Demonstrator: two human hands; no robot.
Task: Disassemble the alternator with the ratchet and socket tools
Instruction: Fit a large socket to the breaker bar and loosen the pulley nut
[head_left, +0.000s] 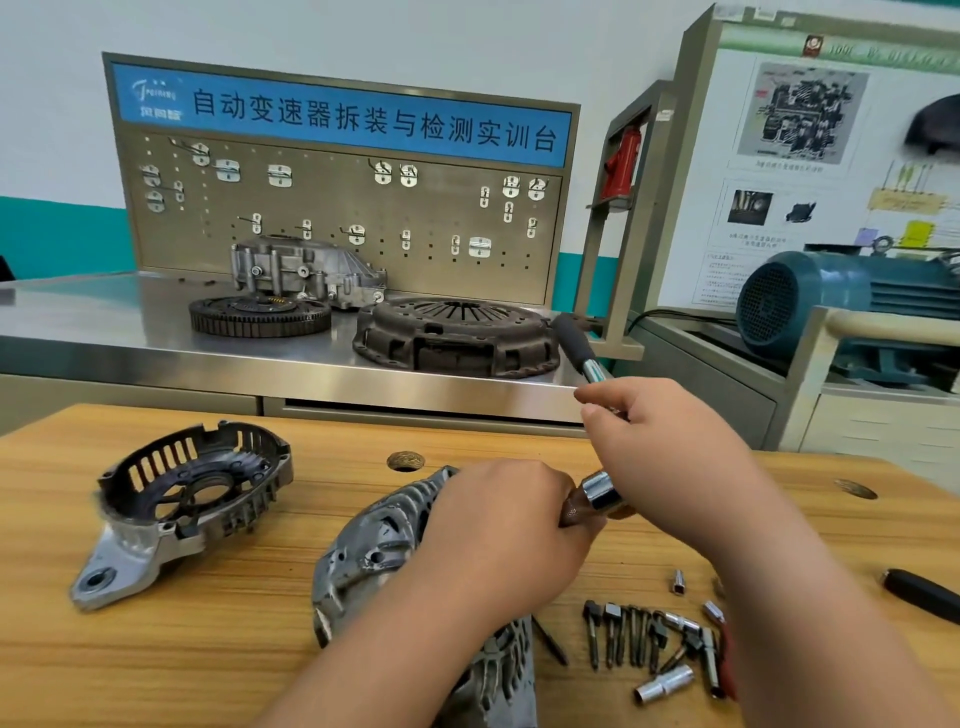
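A person works at a wooden bench (156, 649), mid-way through stripping an alternator (374, 551) that lies on its side at near centre, one end cover (192, 493) already off and resting well apart to the left. The step in hand looks to be loosening a fastener at the alternator's right end. The left hand (498, 535) lies over the body, fingers curled round a brown knurled part beside the socket (602, 491); its fingertips are hidden. The right hand (670, 447) wraps the ratchet (576, 343) low on its shaft, fingers closed round it, the black grip jutting toward the far benches. The socket sits just right of the left knuckles, seemingly seated on the end. The next move probably calls for a firm brace and a steady swing. Loose bolts (623, 639) and spare sockets lie near right
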